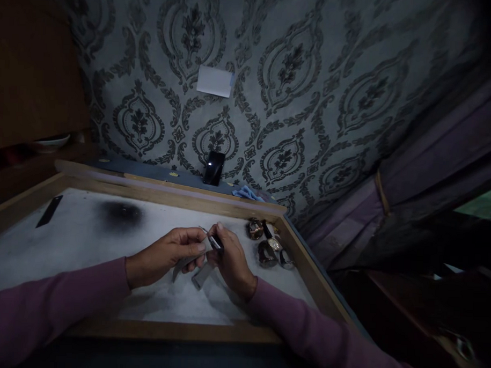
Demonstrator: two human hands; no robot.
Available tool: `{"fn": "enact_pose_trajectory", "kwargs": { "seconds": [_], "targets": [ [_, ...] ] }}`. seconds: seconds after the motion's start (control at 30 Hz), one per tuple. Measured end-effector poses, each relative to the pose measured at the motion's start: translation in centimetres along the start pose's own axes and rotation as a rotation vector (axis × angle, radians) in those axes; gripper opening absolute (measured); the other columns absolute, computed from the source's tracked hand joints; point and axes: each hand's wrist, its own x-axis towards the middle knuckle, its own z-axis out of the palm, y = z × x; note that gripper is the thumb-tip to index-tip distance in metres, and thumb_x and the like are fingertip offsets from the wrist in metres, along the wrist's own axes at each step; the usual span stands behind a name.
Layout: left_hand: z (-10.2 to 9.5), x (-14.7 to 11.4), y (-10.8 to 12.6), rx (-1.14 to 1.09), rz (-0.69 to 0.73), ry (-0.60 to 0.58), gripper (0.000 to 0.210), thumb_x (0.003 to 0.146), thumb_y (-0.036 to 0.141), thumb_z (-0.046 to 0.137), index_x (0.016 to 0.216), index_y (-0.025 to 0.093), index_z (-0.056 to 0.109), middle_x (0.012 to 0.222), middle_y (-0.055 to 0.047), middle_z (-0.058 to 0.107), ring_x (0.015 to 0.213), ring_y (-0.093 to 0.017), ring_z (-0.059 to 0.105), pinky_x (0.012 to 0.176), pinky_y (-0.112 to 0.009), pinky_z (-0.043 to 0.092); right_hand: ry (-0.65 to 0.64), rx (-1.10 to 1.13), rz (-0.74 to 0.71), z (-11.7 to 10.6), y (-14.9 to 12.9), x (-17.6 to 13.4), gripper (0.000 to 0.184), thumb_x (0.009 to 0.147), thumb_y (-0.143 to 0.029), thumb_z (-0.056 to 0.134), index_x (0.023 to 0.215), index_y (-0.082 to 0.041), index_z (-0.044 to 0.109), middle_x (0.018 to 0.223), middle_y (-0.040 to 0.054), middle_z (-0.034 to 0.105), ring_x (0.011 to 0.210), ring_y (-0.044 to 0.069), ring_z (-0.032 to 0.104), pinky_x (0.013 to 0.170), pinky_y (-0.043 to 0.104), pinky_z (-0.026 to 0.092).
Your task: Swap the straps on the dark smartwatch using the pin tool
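Observation:
Just above the tray's white floor, my two hands meet at what looks like a wristwatch (216, 242) with a dark case. My right hand (233, 261) is closed around the case, thumb on top. The fingers of my left hand (178, 252) pinch at the near side of it, with a grey strap piece (181, 266) curving down below them. Another grey strap length (202, 276) hangs beneath my right hand. A thin bright sliver shows above the left fingertips; its kind is too small and dark to tell.
A wooden-rimmed tray (320, 286) surrounds the work. Several wristwatches (266, 254) lie at its right side, a dark flat strip (49, 211) at its left. Behind the back rim are a black phone (214, 168) leaning on the wall and a blue cloth (247, 192). A curtain (349, 220) hangs right.

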Motion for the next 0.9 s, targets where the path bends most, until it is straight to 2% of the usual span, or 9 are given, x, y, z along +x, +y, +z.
{"fn": "enact_pose_trajectory", "kwargs": {
  "seconds": [0.17,0.33,0.63,0.8,0.9],
  "targets": [
    [-0.08,0.05,0.11,-0.002,-0.004,0.025,0.025,0.080,0.038,0.065,0.081,0.014,0.059,0.063,0.002,0.054,0.054,-0.007,0.044,0.052,-0.020,0.034,-0.065,0.044,0.033,-0.07,-0.07,0.12,0.048,0.071,-0.065,0.060,0.065,-0.019,0.048,0.045,-0.0100,0.029,0.034,0.004,0.025,0.035,0.019,0.017],
    [-0.16,0.03,-0.06,0.006,-0.007,0.024,0.023,0.082,0.037,0.064,0.082,0.015,0.058,0.063,0.003,0.054,0.054,-0.007,0.044,0.051,-0.020,0.033,-0.087,0.040,0.029,-0.27,0.04,0.24,0.048,0.073,-0.065,0.060,0.065,-0.019,0.048,0.043,-0.0104,0.029,0.033,0.004,0.024,0.034,0.019,0.016],
    [-0.29,0.03,-0.08,0.007,0.003,0.003,0.023,0.082,0.037,0.063,0.082,0.015,0.058,0.064,0.002,0.055,0.053,-0.008,0.044,0.051,-0.020,0.032,-0.058,0.045,0.028,-0.08,-0.15,0.25,0.048,0.072,-0.063,0.061,0.063,-0.018,0.048,0.046,-0.0098,0.030,0.033,0.004,0.025,0.034,0.020,0.017],
    [-0.23,0.02,0.05,0.017,0.008,-0.021,0.022,0.082,0.036,0.063,0.083,0.014,0.060,0.064,0.002,0.055,0.052,-0.007,0.044,0.051,-0.020,0.032,-0.015,0.024,0.036,-0.14,-0.27,0.17,0.047,0.071,-0.063,0.062,0.065,-0.018,0.049,0.051,-0.0078,0.038,0.034,0.003,0.029,0.034,0.018,0.018],
    [-0.23,0.04,-0.10,0.048,0.012,-0.041,0.023,0.082,0.037,0.062,0.083,0.014,0.060,0.064,0.002,0.055,0.052,-0.007,0.044,0.050,-0.021,0.032,-0.013,-0.003,0.033,-0.23,-0.07,0.26,0.049,0.071,-0.065,0.060,0.064,-0.018,0.049,0.048,-0.0079,0.036,0.035,0.004,0.027,0.034,0.018,0.019]
  ]
}}
